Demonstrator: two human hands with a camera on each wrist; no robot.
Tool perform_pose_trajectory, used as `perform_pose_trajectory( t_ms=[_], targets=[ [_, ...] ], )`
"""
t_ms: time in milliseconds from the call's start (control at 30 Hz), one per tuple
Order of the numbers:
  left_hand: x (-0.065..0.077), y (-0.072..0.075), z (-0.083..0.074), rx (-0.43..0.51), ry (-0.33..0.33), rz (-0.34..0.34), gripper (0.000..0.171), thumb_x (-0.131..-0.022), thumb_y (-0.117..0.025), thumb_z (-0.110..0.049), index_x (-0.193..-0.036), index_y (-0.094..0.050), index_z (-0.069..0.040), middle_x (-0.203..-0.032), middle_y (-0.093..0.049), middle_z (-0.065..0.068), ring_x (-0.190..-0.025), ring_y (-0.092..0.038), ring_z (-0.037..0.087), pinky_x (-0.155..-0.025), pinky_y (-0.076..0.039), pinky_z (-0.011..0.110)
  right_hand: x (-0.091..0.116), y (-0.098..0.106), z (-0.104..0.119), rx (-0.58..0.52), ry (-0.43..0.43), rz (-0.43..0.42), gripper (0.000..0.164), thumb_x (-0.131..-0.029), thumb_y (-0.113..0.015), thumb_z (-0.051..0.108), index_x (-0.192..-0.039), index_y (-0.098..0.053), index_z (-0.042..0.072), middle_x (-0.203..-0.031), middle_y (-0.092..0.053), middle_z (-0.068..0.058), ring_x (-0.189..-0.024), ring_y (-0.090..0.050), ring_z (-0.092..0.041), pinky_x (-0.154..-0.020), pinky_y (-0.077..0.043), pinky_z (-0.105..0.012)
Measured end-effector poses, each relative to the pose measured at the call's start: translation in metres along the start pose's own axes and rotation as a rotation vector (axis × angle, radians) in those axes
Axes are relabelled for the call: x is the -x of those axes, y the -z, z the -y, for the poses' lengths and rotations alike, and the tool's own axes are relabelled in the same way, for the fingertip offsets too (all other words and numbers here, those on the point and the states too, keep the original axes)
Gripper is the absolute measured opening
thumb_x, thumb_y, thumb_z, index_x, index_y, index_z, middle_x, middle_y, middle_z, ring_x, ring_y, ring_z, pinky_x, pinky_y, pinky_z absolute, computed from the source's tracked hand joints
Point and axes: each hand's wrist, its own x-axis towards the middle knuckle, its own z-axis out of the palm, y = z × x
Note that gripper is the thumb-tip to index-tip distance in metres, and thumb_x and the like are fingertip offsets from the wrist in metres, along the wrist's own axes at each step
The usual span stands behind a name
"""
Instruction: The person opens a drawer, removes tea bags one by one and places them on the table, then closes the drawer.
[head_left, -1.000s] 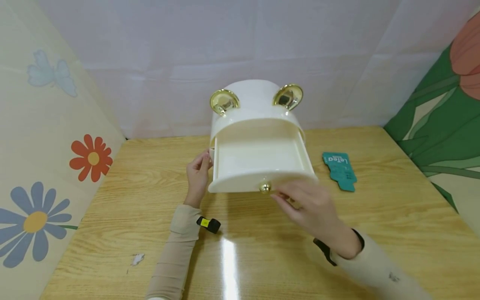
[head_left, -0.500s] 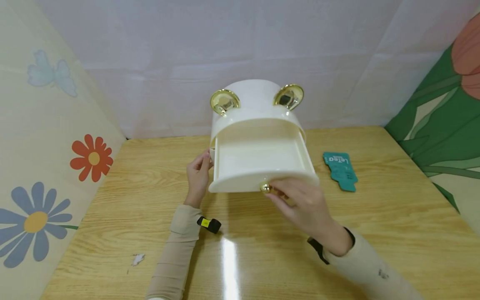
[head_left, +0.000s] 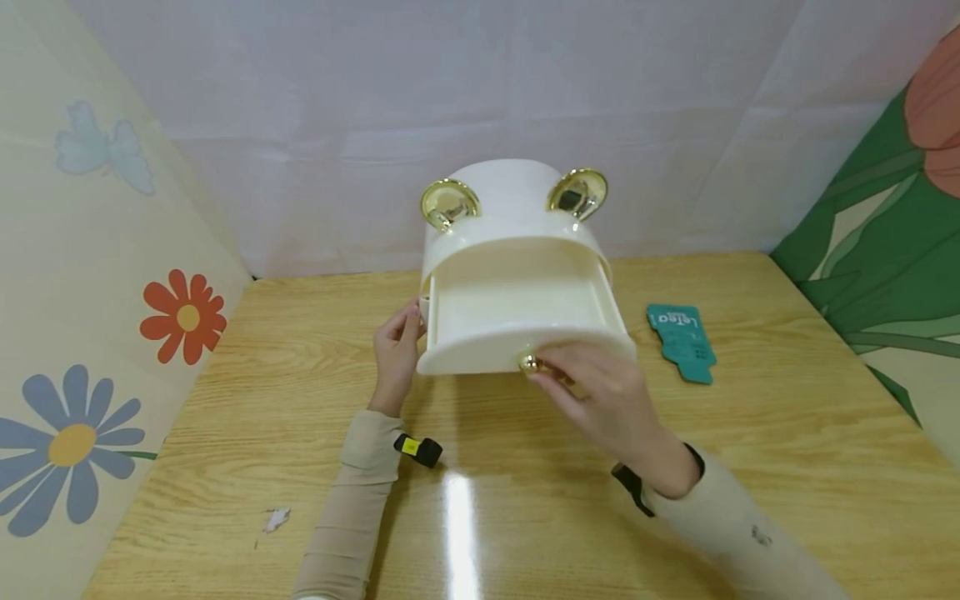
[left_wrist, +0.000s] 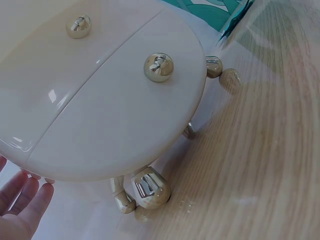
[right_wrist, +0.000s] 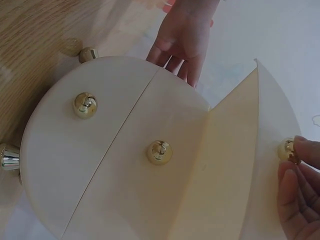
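A round cream drawer box (head_left: 517,196) with gold ears stands at the back middle of the table. Its top drawer (head_left: 525,296) is pulled out with nothing inside. My right hand (head_left: 600,396) pinches the gold knob (right_wrist: 288,150) on that drawer's front between thumb and fingers. At the box's left side, my left hand (head_left: 397,354) touches the wall with its fingers extended, as the right wrist view shows. Two lower drawer fronts with gold knobs are closed; the lowest one (left_wrist: 120,115) fills much of the left wrist view. Gold feet (left_wrist: 151,188) hold the box up.
A teal packet (head_left: 681,342) lies on the wooden table (head_left: 525,500) to the right of the box. A pale torn patch (head_left: 277,519) marks the table at the front left. A white cloth hangs behind, and painted panels stand at both sides.
My right hand came left onto the gold knob and took hold of it. The top drawer has since slid slightly inward. My left hand stays where it was.
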Motion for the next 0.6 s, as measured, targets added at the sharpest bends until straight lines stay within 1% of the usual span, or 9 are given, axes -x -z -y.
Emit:
perform_pose_trajectory(
  t_ms=[133, 300, 433, 600],
  targets=[
    [-0.0006, 0.0007, 0.0015, -0.001, -0.001, 0.0, 0.028, -0.093, -0.047, -0.003, -0.111, -0.055, 0.017, -0.114, -0.055, 0.028, -0.092, -0.059, 0.01, -0.077, -0.053, 0.022, -0.0003, -0.0007, -0.0019, -0.014, -0.017, 0.023, 0.035, -0.092, -0.053, 0.03, -0.084, -0.066, -0.002, -0.072, -0.065, -0.007, -0.058, -0.057, -0.013, -0.046, -0.052, -0.023],
    [-0.0005, 0.0015, 0.0024, 0.017, -0.007, 0.014, 0.03, -0.094, -0.047, -0.005, -0.113, -0.054, 0.017, -0.115, -0.055, 0.027, -0.093, -0.059, 0.012, -0.079, -0.053, 0.024, -0.0014, -0.0017, -0.0044, -0.031, -0.02, 0.024, 0.034, -0.091, -0.055, 0.028, -0.084, -0.066, -0.003, -0.072, -0.065, -0.008, -0.058, -0.057, -0.014, -0.046, -0.052, -0.023],
    [0.0003, 0.0019, 0.0019, 0.023, -0.007, 0.02, 0.031, -0.094, -0.047, -0.007, -0.114, -0.053, 0.016, -0.115, -0.055, 0.027, -0.094, -0.059, 0.013, -0.079, -0.053, 0.025, -0.0039, -0.0022, -0.0056, -0.012, -0.009, 0.024, 0.037, -0.093, -0.051, 0.03, -0.084, -0.067, -0.002, -0.072, -0.065, -0.008, -0.057, -0.057, -0.013, -0.046, -0.052, -0.023],
    [0.0007, 0.0021, 0.0021, 0.009, 0.0, 0.013, 0.031, -0.094, -0.048, -0.007, -0.114, -0.054, 0.016, -0.115, -0.055, 0.026, -0.093, -0.059, 0.012, -0.079, -0.053, 0.023, -0.0076, -0.0034, -0.0073, 0.012, -0.001, 0.022, 0.041, -0.094, -0.048, 0.033, -0.085, -0.067, -0.003, -0.075, -0.066, -0.01, -0.057, -0.058, -0.014, -0.046, -0.053, -0.024]
  ],
)
